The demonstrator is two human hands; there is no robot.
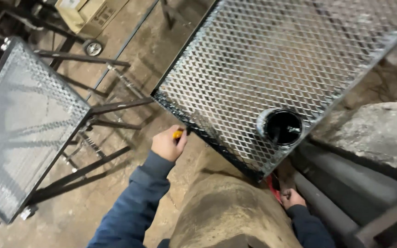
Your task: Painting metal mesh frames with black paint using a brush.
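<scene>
My left hand [167, 144] is closed around a small yellow-handled brush [178, 134], its tip touching the black-painted edge of an expanded-metal mesh panel [263, 64]. On the mesh near its lower corner sits a round can of black paint [283, 128]. My right hand [292, 198] is under the panel's lower corner, fingers curled against something red [272, 188]; what it grips is hidden. Both arms wear dark blue sleeves.
A second mesh panel on a dark steel frame [21, 119] stands to the left, with steel bars beneath it. A cardboard box [88, 14] and a small wheel [93, 47] lie far left. Grey pipes [341, 183] and a stone block [382, 133] are at right.
</scene>
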